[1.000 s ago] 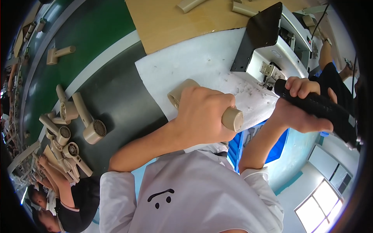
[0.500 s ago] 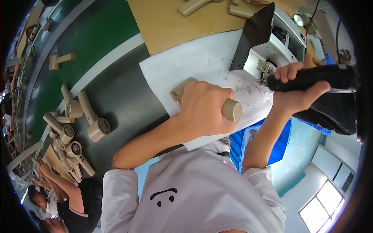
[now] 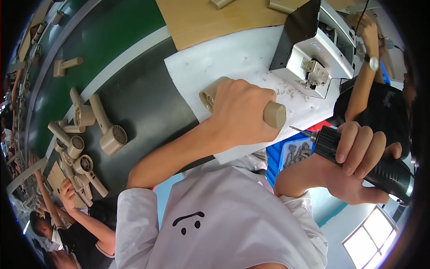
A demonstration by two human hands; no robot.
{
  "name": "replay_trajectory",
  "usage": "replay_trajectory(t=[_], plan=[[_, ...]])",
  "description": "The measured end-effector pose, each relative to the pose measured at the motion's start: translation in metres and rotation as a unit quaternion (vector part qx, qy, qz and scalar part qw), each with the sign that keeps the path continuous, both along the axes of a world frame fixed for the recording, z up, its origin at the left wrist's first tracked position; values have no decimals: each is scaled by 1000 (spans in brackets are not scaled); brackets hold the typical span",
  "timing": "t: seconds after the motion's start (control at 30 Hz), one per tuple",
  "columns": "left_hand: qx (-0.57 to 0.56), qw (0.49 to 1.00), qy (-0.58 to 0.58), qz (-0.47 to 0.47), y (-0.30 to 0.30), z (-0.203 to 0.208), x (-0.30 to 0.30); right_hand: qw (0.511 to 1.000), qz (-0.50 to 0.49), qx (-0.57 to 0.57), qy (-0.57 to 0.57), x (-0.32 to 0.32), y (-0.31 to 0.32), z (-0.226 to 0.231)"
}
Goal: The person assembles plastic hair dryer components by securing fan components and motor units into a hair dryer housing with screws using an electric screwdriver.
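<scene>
My left hand (image 3: pixel 242 110) is closed around a beige hair dryer (image 3: pixel 276 115) over the white mat. The dryer's round head sticks out to the left of my fist, and its handle end shows on the right. In my right hand (image 3: pixel 358 157) is a black electric screwdriver (image 3: pixel 329 142), fingers wrapped round its body. Its thin bit points left toward the handle end, with a gap between them. Whether a screw sits on the bit is too small to tell.
A metal screw feeder (image 3: pixel 298 67) stands on the white mat (image 3: pixel 228 49), loose bits scattered beside it. Several beige hair dryers (image 3: pixel 114 139) lie at the left near a green conveyor (image 3: pixel 114 40). A blue bin (image 3: pixel 274 157) holds grey parts. Co-workers reach in at lower left and far right.
My right hand has swung the screwdriver down and nearer from beside the feeder, turning its bit toward the dryer. My left hand still grips the dryer. A co-worker's arm has appeared at far right.
</scene>
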State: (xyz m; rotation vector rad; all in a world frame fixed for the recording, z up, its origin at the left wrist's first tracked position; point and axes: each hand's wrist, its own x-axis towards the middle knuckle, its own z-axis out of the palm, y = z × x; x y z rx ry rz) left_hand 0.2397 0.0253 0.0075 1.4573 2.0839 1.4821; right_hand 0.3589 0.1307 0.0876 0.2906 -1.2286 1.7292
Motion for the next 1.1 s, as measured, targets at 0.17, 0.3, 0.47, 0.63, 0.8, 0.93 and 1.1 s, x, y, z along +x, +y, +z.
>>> replay_trajectory(t=[0.17, 0.3, 0.47, 0.63, 0.8, 0.93, 1.1], plan=[[-5, 1000, -7, 2, -1, -2, 2, 1000, -10, -15, -17, -6, -9, -7], [-2, 1000, -10, -5, -2, -3, 3, 999, 22, -10, -26, -6, -6, -11], [-21, 1000, 13, -1, 4, -2, 1, 999, 34, 18, -28, -10, -4, -16], [-93, 996, -13, -11, 1, 10, -1, 1000, 10, 1, 7, -13, -13, -10], [-150, 985, -36, -71, -17, 30, -13, 997, -8, -70, 25, 9, 0, -12], [-27, 998, -2, 53, -34, 24, -32, 984, -163, -64, -42, 40, 37, -22], [-10, 993, 62, 99, -74, 31, -76, 996, 36, -76, 8, 41, 27, -33]])
